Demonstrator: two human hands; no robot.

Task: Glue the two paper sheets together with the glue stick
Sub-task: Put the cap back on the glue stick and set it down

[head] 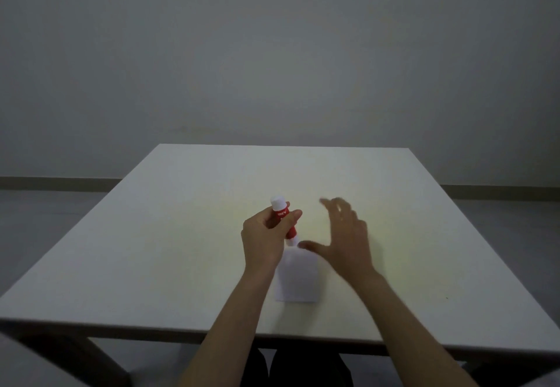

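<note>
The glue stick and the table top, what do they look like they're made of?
The glue stick, held in the left hand, looks like smooth plastic: a glossy red barrel with printed white lettering and white ends. The table top looks like a matte off-white laminate or painted board, flat and uniform with no visible grain; which one, the picture leaves open. The paper on it is plain white and thin.

A bare, dimly lit room, more like an empty office or test room than a home. One plain pale tabletop on dark legs stands near a blank grey wall. A dark skirting strip runs along the wall's foot above a grey floor. What kind of room exactly, I cannot tell.
</note>
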